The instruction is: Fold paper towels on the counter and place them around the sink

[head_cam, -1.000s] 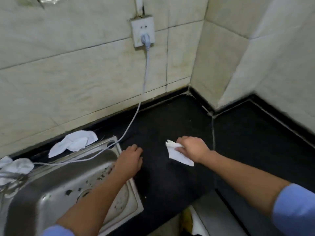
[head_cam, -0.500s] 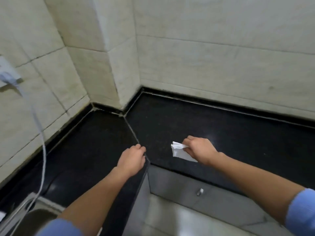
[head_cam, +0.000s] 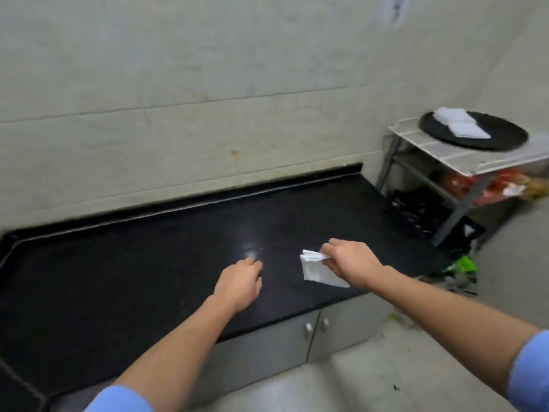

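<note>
View swung right along the counter (head_cam: 142, 263); right hand (head_cam: 352, 263) still pinches paper towel (head_cam: 318, 273).

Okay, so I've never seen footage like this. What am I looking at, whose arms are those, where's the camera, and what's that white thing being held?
There is no machine here: a person is working with two bare hands. One wide-angle camera sits on the person's head and looks forward and down, so you see roughly what they see.

The right hand pinches a folded white paper towel above the black counter. The left hand holds nothing and its fingers are relaxed over the counter. Whether it touches the surface is hard to tell.

Under the counter are grey cabinet doors. At the far right a metal rack carries a round black tray with more folded white towels on it. No sink shows in this view.
</note>
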Tool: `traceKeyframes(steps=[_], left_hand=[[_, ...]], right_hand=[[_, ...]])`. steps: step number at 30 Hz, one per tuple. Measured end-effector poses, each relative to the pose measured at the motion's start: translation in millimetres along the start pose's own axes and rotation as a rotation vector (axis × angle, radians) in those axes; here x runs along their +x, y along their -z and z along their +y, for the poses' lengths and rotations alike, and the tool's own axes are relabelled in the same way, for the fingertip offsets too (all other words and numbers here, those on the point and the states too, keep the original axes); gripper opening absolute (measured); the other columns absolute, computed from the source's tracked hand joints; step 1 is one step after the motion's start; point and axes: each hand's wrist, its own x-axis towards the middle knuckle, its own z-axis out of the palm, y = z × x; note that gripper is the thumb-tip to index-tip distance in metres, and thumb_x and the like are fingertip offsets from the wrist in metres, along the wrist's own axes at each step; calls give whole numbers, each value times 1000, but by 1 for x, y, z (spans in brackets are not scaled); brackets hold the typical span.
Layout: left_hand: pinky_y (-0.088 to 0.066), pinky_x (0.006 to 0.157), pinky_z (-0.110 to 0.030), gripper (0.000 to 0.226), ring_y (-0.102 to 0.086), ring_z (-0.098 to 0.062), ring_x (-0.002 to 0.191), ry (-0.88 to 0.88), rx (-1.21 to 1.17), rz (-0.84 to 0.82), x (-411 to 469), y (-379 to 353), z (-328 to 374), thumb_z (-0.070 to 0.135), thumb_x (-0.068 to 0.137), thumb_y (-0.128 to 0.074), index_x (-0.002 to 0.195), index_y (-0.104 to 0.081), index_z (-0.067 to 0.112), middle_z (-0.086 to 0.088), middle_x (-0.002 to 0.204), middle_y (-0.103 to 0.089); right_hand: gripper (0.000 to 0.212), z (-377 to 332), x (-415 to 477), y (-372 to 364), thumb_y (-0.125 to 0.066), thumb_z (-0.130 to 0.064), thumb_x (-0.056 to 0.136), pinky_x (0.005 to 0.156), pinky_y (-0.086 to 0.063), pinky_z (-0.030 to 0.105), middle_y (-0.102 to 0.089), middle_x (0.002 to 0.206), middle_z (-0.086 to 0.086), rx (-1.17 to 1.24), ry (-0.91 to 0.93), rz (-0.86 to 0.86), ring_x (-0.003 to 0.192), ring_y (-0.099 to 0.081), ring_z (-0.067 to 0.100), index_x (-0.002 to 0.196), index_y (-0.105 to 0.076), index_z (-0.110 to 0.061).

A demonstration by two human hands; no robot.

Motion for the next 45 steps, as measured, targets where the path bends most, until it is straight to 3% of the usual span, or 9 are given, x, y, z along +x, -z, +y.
traceKeyframes(steps=[12,23,29,33,36,40,45], left_hand=[[-50,78,-40,24,-58,-25,97,-445,30,-47,214,-13,224,30,93,-46,112,-55,17,-3,108,-55],[-46,74,-37,19,-57,-26,96,-659,-34,57,420,6,351,28,93,-47,104,-55,15,-5,104,-56],[-48,76,-40,21,-57,-26,99,-634,-70,63,503,16,390,29,91,-47,106,-57,17,-3,104,-56],[-49,76,-39,22,-57,-26,100,-585,-98,99,544,12,412,26,90,-48,106,-59,16,-3,105,-59],[-49,76,-38,21,-57,-26,95,-534,-92,140,575,10,429,24,89,-50,104,-60,14,-5,102,-59],[-49,77,-37,21,-57,-24,91,-411,-71,204,620,14,458,22,87,-51,104,-61,13,-4,98,-60],[-45,82,-37,23,-54,-23,94,-252,-51,187,663,16,494,25,90,-49,108,-60,16,-4,101,-57]], right_hand=[[21,256,-107,22,-45,-33,95,68,-43,36,-57,106,0,-42,-437,76,101,-58,24,108,-57,-21],[17,451,-72,79,-48,-32,95,69,-49,39,-60,100,2,-83,-565,165,94,-58,26,99,-56,-18],[14,544,-32,118,-52,-32,92,70,-50,40,-63,97,2,-53,-562,265,91,-60,27,96,-58,-20],[18,604,2,132,-50,-35,94,66,-42,31,-64,102,-4,-87,-509,291,92,-60,21,107,-59,-26],[20,650,33,136,-48,-36,96,66,-38,30,-64,103,-5,-71,-453,284,93,-60,20,110,-59,-28],[23,711,74,134,-49,-35,95,74,-46,37,-66,110,-2,-20,-365,261,99,-60,25,114,-59,-28],[22,771,119,126,-51,-36,93,77,-46,37,-66,110,1,43,-221,160,100,-59,27,113,-59,-30]])
